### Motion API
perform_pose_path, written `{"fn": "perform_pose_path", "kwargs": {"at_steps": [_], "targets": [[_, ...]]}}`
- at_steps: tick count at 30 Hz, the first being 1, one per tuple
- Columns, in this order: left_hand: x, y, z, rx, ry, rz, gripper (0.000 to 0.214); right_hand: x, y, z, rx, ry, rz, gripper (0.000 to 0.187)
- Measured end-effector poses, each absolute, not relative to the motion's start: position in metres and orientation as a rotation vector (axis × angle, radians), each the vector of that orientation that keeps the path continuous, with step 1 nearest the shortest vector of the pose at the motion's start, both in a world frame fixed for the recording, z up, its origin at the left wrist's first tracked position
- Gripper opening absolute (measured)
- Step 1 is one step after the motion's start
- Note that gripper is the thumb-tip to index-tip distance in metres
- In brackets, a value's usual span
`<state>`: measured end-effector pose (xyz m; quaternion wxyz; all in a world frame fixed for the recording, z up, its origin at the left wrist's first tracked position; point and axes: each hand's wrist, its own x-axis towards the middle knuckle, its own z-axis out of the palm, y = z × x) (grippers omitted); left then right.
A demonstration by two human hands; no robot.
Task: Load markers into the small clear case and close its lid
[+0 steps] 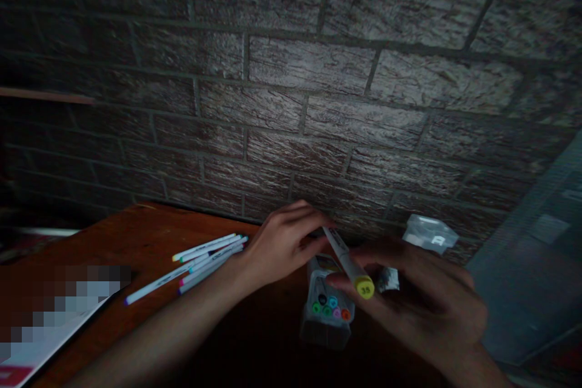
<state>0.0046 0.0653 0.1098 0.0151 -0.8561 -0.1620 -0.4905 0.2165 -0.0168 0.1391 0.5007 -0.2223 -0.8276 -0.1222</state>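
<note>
A white marker (342, 253) with a yellow end numbered 35 is held at a slant above a clear plastic case. My right hand (422, 297) grips it near the yellow end, between thumb and fingers. At the marker's far end, the fingers of my left hand (284, 239) are closed on it. Below, the clear case (325, 333) holds several markers, their round ends showing black, blue, green, pink and orange. Left of my left hand, several loose white markers (207, 257) with coloured ends lie in a loose pile on the table.
The brown wooden table (150, 236) stands against a brick wall (282, 66). Crumpled clear plastic (430, 233) lies behind my right hand. A pale, partly blurred-out sheet (59, 327) is at the lower left. A grey translucent panel (536, 267) stands at the right.
</note>
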Motion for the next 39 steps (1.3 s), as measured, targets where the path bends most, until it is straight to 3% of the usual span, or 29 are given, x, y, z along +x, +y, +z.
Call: {"fn": "perform_pose_path", "kwargs": {"at_steps": [39], "targets": [[0.01,0.06,0.108,-2.685,-0.498,-1.4,0.013,0.218,-0.023,0.151,-0.584,-2.072,-0.284,0.024]]}}
